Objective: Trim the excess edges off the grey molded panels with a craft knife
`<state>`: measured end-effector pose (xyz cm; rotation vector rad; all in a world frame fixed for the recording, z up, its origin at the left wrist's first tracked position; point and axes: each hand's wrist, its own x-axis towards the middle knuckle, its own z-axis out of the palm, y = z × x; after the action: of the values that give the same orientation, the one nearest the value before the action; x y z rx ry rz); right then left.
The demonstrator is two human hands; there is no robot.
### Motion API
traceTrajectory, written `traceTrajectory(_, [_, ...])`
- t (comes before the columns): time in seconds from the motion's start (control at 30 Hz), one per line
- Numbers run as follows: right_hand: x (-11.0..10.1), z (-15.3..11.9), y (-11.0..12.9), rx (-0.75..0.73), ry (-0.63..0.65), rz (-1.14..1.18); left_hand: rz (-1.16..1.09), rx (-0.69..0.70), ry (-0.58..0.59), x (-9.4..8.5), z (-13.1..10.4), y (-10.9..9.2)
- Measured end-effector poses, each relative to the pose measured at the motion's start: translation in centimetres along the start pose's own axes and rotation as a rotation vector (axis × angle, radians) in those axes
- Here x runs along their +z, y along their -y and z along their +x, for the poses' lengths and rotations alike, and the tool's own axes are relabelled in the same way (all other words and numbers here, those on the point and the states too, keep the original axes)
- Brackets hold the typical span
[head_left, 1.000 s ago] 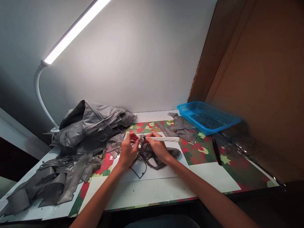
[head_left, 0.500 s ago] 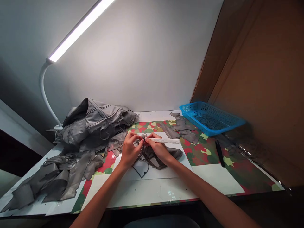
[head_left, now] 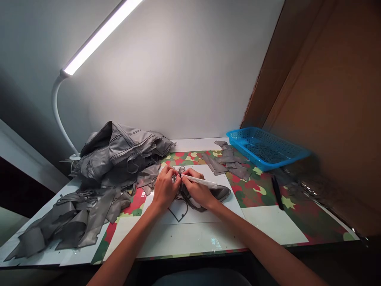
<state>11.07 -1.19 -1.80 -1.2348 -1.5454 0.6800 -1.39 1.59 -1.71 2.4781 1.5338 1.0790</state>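
Note:
Both hands meet at the middle of the white paper [head_left: 222, 216]. My right hand [head_left: 199, 191] is closed around a slim white stick-like tool [head_left: 208, 183], its tip pointing left at the fingers of the other hand. My left hand [head_left: 163, 186] pinches a thin dark grey strip at that tip; the fingers hide most of it. Thin grey strips [head_left: 179, 219] hang in loops below the hands and rest on the paper. A larger grey leather-like piece [head_left: 222, 193] lies under and right of my right hand.
Piled at left are a grey leather-like garment [head_left: 127, 145] and grey scraps [head_left: 71, 218]. More scraps [head_left: 228, 159] lie behind the paper. A blue basket [head_left: 268, 159] with small dark pieces stands back right, black tweezers [head_left: 277, 193] before it. A lamp [head_left: 101, 37] shines overhead.
The white tool has tilted, its right end now lower and nearer me. My right hand has turned with it, and its fingers are closer to my left hand. The view has shifted slightly.

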Motion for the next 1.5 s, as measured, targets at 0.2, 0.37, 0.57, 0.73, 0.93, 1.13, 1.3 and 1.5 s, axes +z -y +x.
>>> traceTrajectory(0.2, [0.5,-0.2,0.2,-0.065,-0.067,-0.050,0.047,0.011,-0.009,0.3,-0.1,0.0])
traceTrajectory(0.37, [1.2,-0.3,-0.3,-0.053,-0.121,-0.022,0.031,0.032,-0.009,0.4,-0.1,0.1])
traceTrajectory(0.57, [1.2,-0.2,-0.4,0.053,-0.167,0.107,-0.067,0.056,-0.006,0.4,-0.3,-0.7])
traceTrajectory(0.73, [0.4,0.7,-0.7,0.200,-0.163,0.366,-0.237,-0.012,-0.018,0.6,-0.2,-1.1])
traceTrajectory(0.93, [-0.1,1.4,-0.6,0.337,-0.076,0.787,-0.551,-0.200,0.016,0.9,0.4,-0.1])
traceTrajectory(1.13, [-0.5,1.1,-0.1,0.387,-0.011,1.004,-0.892,-0.381,0.061,1.0,0.5,-0.1])
traceTrajectory(1.3, [-0.8,1.2,-0.1,0.382,-0.013,1.035,-1.089,-0.540,0.013,0.8,0.6,-0.2])
traceTrajectory(1.5, [-1.7,1.6,-0.4,0.341,-0.052,0.982,-1.256,-0.744,-0.115,0.1,1.4,0.3])
